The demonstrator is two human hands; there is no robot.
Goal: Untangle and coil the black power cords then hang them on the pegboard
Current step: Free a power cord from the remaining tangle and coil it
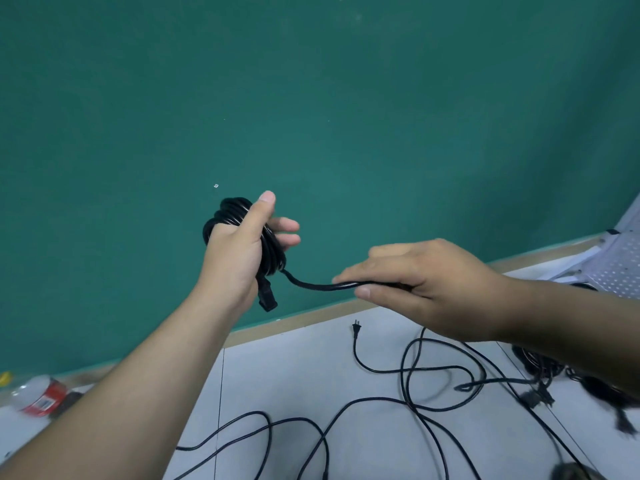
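My left hand (242,244) grips a coiled black power cord (230,211) held up in front of the green wall, its connector end (267,296) hanging below the palm. A loose tail of that cord (311,284) runs right into my right hand (426,278), which pinches it between thumb and fingers. Below, more black cords (408,372) lie tangled in loops on the pale table, one ending in a two-pin plug (355,329). A darker bundle of cords (540,368) sits at the right, partly hidden by my right forearm. A white pegboard (620,268) leans at the far right.
The green wall (311,98) rises just behind the table's wooden back edge (311,320). A plastic bottle with a red label (41,396) lies at the left edge of the table (277,368). A dark round object (571,472) shows at the bottom right.
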